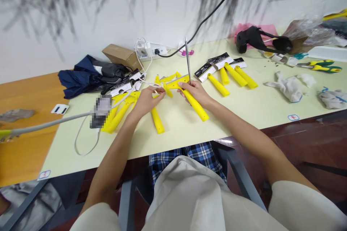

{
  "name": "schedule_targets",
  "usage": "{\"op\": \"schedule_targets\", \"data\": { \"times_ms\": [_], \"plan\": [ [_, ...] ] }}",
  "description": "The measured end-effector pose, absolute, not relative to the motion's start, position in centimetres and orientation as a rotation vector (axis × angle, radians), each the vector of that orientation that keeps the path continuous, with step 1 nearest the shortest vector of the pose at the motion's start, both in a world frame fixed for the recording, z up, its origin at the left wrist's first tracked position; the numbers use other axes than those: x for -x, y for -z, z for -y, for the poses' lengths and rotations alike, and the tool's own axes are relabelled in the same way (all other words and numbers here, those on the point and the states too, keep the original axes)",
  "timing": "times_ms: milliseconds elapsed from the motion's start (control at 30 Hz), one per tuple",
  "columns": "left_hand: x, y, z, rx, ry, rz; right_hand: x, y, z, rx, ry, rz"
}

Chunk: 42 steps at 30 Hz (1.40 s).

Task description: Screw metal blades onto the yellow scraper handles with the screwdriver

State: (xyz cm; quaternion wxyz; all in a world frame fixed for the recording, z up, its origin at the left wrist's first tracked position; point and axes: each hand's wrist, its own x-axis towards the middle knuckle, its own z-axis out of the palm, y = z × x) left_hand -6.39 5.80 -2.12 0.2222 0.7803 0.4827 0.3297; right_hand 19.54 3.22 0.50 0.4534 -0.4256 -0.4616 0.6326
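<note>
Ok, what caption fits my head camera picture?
Left hand and right hand at a table, right holding yellow bar and metal rod.

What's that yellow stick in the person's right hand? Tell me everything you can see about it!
It is a long, bright yellow bar that looks like smooth plastic, with small dark holes near its free end. The right hand holds its far end, hiding that part, while the near end slants toward the person above the pale table. I cannot tell whether it touches the table.
</note>
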Motion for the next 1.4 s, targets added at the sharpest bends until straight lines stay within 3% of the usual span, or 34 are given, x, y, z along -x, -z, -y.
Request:
{"op": "schedule_targets", "data": {
  "times_ms": [267, 567, 700, 967, 1400],
  "plan": [
    [4.3, 3.4, -4.3, -1.705, -1.469, -1.133, -19.3, -0.4, -3.0, 1.084, -1.584, 1.163],
    [3.7, 4.4, -4.5, -1.556, -1.492, -1.130, -19.3, 0.3, -3.2, 1.110, -1.564, 1.256],
    [4.0, 4.7, -4.7, -1.580, -1.429, -1.152, -19.3, 0.1, -3.2, 1.153, -1.556, 1.208],
    [6.0, 5.4, -5.7, -2.208, -1.032, -1.384, -19.5, -0.1, -3.6, 1.169, -1.463, 1.081],
    [5.4, 4.9, -6.5, -2.223, -0.789, -1.512, -21.1, -0.8, -4.5, 1.166, -1.411, 0.880]
  ]
}}
